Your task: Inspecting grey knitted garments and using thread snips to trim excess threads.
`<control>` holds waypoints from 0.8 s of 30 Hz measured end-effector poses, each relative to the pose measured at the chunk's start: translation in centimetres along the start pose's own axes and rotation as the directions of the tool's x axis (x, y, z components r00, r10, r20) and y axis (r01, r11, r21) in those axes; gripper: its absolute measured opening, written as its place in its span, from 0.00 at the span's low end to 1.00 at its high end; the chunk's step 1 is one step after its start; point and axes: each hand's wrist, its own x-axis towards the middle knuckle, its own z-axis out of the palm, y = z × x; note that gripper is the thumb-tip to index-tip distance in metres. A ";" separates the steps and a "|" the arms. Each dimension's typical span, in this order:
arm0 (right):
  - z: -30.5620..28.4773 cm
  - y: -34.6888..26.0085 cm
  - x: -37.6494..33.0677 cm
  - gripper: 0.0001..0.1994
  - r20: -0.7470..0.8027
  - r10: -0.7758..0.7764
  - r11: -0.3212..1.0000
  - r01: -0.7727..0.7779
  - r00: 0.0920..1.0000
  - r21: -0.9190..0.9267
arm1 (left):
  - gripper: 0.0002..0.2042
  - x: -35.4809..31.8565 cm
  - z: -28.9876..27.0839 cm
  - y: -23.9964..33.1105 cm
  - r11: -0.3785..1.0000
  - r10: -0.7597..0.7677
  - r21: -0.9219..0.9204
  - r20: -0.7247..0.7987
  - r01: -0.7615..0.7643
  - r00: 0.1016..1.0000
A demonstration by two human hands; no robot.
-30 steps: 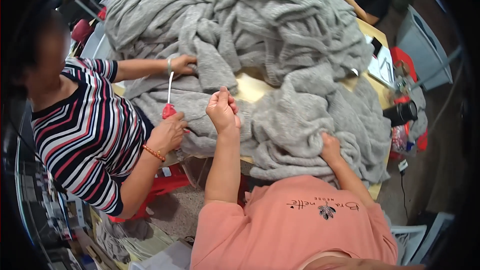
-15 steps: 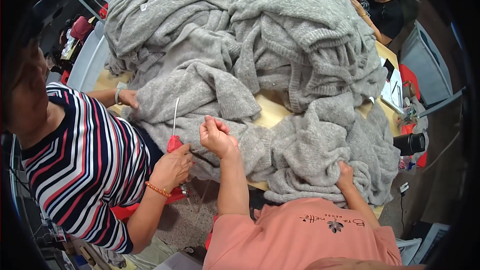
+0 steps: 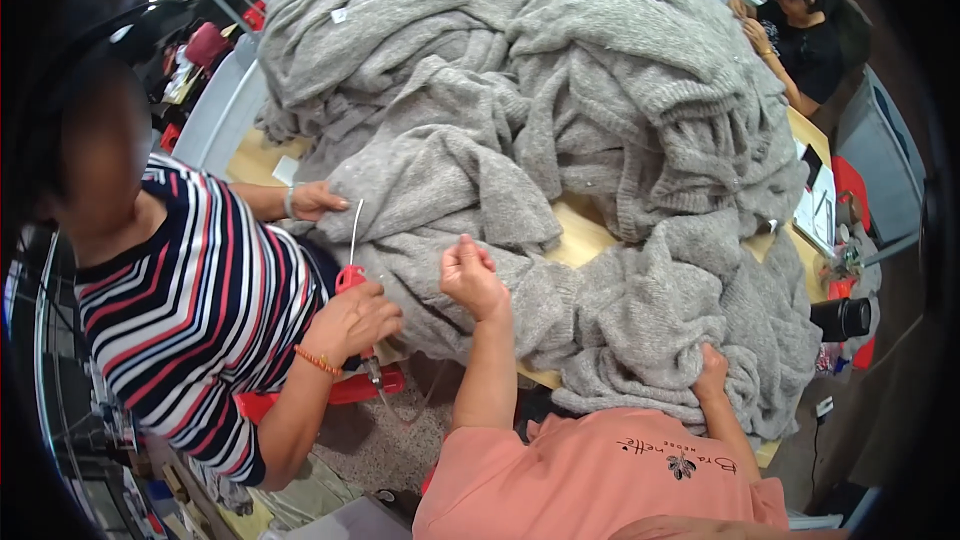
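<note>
A heap of grey knitwear point(image 3: 560, 170) covers the wooden table point(image 3: 585, 240). At its near edge, the left hand point(image 3: 472, 278) is raised with fingers closed in a pinch, on what I cannot tell. The right hand point(image 3: 712, 372) grips a fold of knitwear, fingers closed. Just left, a co-worker's hand point(image 3: 352, 322) holds a red-handled tool point(image 3: 352, 275).

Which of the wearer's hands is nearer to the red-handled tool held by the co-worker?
Left. The left hand is raised just right of the red-handled tool; the right hand grips grey knitwear far to the right.
</note>
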 end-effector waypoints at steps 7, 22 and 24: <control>-0.2 -0.3 0.1 0.10 -0.024 0.027 0.996 -0.025 0.999 0.088 | 0.05 -12.7 -2.2 -3.3 0.819 -0.261 0.475 0.809 -0.323 0.528; -16.6 -3.0 -7.0 0.10 -0.361 0.183 0.818 0.062 0.915 0.571 | 0.13 -25.4 -0.8 -0.3 0.855 -0.065 0.051 0.998 -0.516 -0.010; -18.2 -2.1 -8.5 0.08 -0.410 0.187 0.810 0.096 0.893 0.578 | 0.13 -25.9 -0.2 0.3 0.803 0.097 -0.033 0.992 -0.595 0.076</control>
